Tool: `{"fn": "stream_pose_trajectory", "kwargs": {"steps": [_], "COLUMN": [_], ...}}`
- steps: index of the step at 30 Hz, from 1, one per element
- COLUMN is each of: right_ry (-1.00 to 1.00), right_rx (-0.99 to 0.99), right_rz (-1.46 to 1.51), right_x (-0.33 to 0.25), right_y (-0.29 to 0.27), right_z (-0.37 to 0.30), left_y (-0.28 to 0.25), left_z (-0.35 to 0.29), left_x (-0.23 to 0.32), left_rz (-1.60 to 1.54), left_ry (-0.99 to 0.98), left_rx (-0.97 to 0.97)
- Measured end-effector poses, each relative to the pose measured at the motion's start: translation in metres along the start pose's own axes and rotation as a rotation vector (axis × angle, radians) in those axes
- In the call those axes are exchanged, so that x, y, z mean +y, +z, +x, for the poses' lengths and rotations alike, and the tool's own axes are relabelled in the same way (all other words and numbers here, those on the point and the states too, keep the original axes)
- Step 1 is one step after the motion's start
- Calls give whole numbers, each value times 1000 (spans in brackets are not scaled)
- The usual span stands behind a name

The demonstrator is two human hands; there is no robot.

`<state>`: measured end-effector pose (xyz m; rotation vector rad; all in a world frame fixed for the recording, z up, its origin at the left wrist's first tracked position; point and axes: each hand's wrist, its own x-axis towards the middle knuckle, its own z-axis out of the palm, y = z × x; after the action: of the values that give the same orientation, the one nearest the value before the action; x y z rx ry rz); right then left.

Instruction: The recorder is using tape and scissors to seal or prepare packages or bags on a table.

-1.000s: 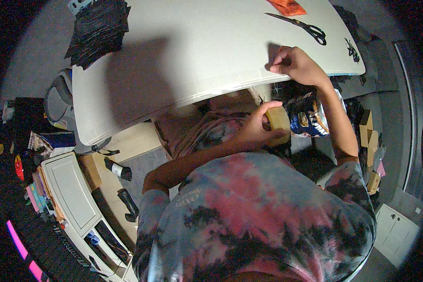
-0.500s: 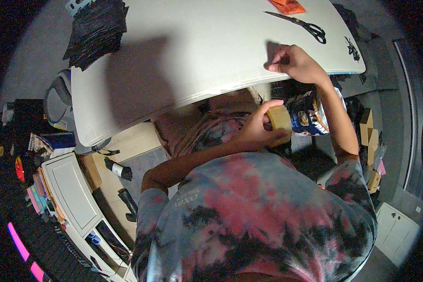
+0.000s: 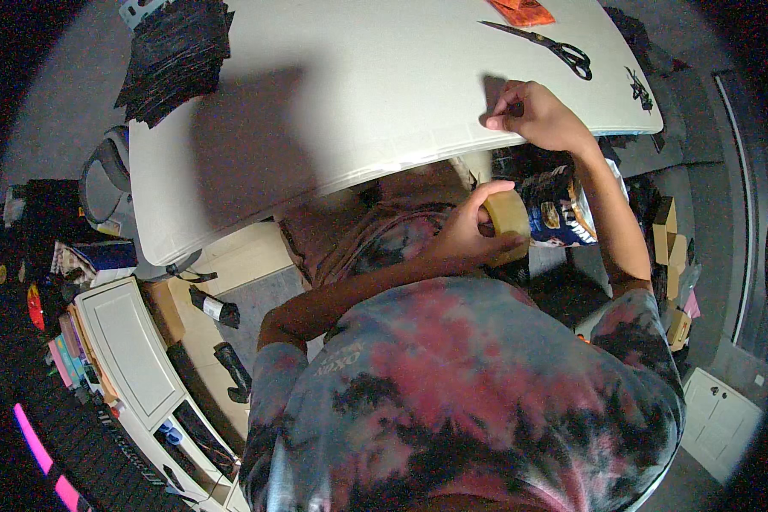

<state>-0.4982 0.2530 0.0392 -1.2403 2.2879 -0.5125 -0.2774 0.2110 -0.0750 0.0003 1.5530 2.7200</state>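
Note:
A roll of yellowish clear packing tape [image 3: 510, 224] is gripped in my left hand [image 3: 465, 229], in front of my body and below the table's near edge. The fingers wrap round the ring. Over the near right part of the white table [image 3: 375, 85] is my right hand [image 3: 538, 115], its thumb and fingertips pinched together close to the tabletop. What the pinch holds, if anything, is too small to make out. Faint clear strips [image 3: 414, 150] seem to lie along the table's near edge, left of my right hand. Black-handled scissors [image 3: 555, 49] lie beyond that hand.
A stack of black flat sheets or bags [image 3: 175, 64] sits at the table's left end. An orange packet [image 3: 525, 11] lies at the far side, and small black bits [image 3: 640, 90] at the right end. A white cabinet [image 3: 132, 346] stands at left, cardboard boxes [image 3: 670, 239] at right.

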Motion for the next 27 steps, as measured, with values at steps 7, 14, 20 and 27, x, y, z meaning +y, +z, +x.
{"fn": "stream_pose_trajectory", "kwargs": {"steps": [7, 14, 20, 27], "right_ry": [-49, -60, -67, -67], "right_rx": [27, 56, 41, 35], "right_rz": [-67, -127, -165, -184], "right_x": [-1, -1, 1, -1], "right_y": [2, 3, -1, -11], "right_z": [2, 6, 8, 8], "left_y": [0, 1, 0, -1], "left_z": [0, 1, 2, 4], "left_x": [-1, 7, 4, -1], "left_rz": [20, 16, -13, 28], "left_ry": [22, 2, -5, 13], "left_rx": [20, 10, -13, -13]}}
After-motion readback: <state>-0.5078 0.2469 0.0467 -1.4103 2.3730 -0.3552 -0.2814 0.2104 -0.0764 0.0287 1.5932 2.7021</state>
